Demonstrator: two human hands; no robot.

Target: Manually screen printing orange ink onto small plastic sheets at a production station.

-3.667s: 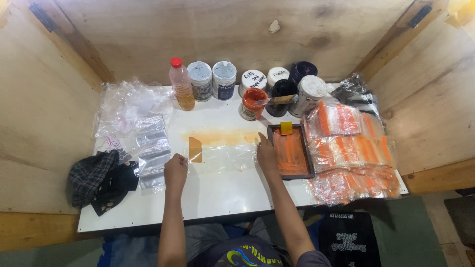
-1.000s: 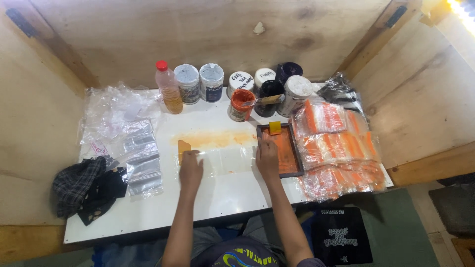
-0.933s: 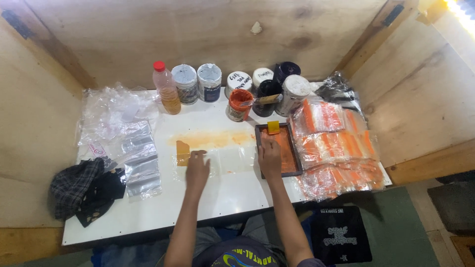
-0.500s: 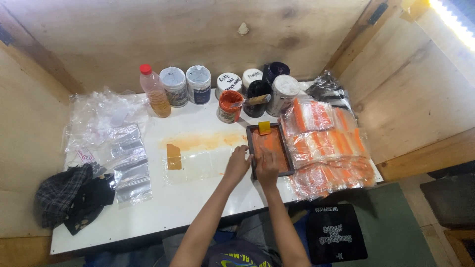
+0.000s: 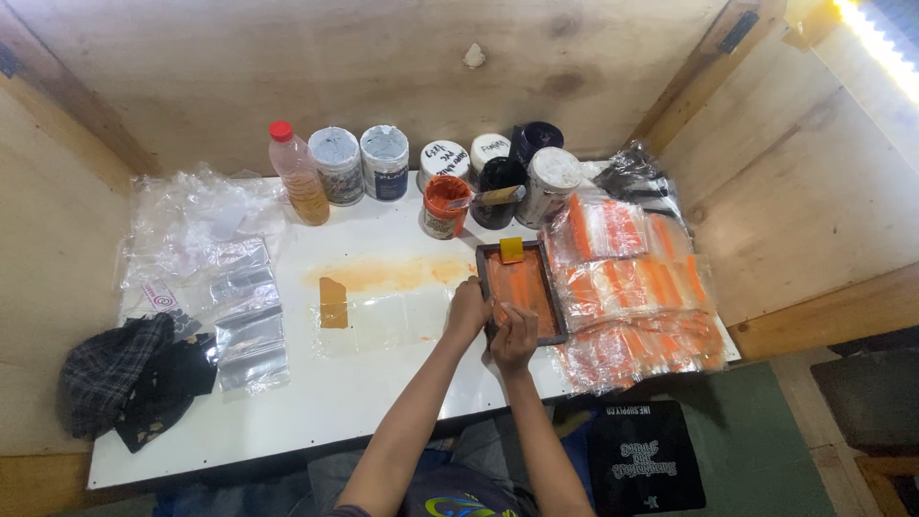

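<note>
Clear plastic bags (image 5: 196, 225) lie piled at the counter's (image 5: 383, 393) left end. Orange-printed clear pouches (image 5: 632, 282) are stacked at the right end. White round labels top two jars (image 5: 443, 158) in the back row. A flat clear pouch (image 5: 383, 316) lies at centre.

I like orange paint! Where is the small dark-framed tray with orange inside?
In the head view, the dark-framed orange tray lies right of the table's middle, under both hands, beside the orange-striped plastic bags.

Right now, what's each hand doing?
Left hand: gripping the left edge of the orange-inked frame.
Right hand: on the frame's near edge; grip cannot be told.
</note>
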